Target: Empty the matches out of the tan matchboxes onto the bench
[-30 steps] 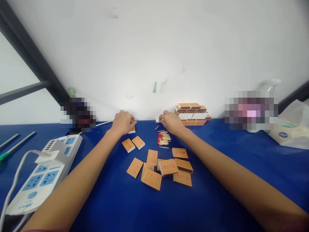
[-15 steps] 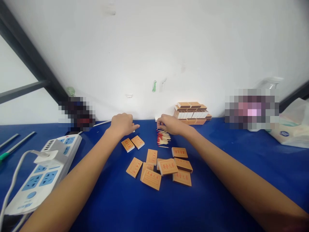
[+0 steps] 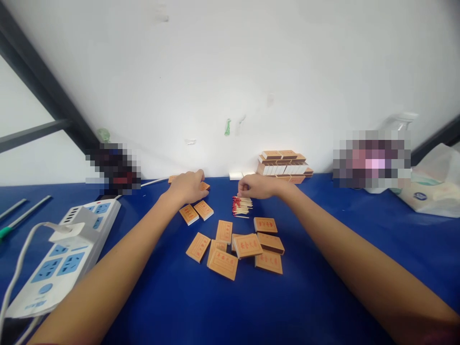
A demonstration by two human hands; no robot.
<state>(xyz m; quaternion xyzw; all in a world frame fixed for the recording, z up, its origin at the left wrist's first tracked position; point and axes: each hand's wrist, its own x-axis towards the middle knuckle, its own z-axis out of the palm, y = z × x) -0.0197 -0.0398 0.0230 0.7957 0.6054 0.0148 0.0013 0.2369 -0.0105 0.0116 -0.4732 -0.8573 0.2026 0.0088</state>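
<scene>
My left hand [image 3: 187,187] lies curled over an orange matchbox [image 3: 205,186] near the wall; only a corner of the box shows. My right hand [image 3: 258,186] has its fingertips pinched together at the far end of a small pile of red-tipped matches [image 3: 242,206]. Two matchboxes [image 3: 196,212] lie just in front of the left hand. Several more matchboxes [image 3: 237,247] lie scattered in a loose cluster on the blue table [image 3: 323,287] between my forearms.
A stack of matchboxes [image 3: 284,166] stands against the white wall, with a white inner tray [image 3: 235,176] beside it. A white power strip [image 3: 61,254] with a plugged cable sits at the left, thin rods [image 3: 21,216] beyond it. A plastic bag [image 3: 433,187] lies far right.
My right hand moved left from near the wall onto the far end of the match pile. My left hand shifted slightly, staying over its matchbox.
</scene>
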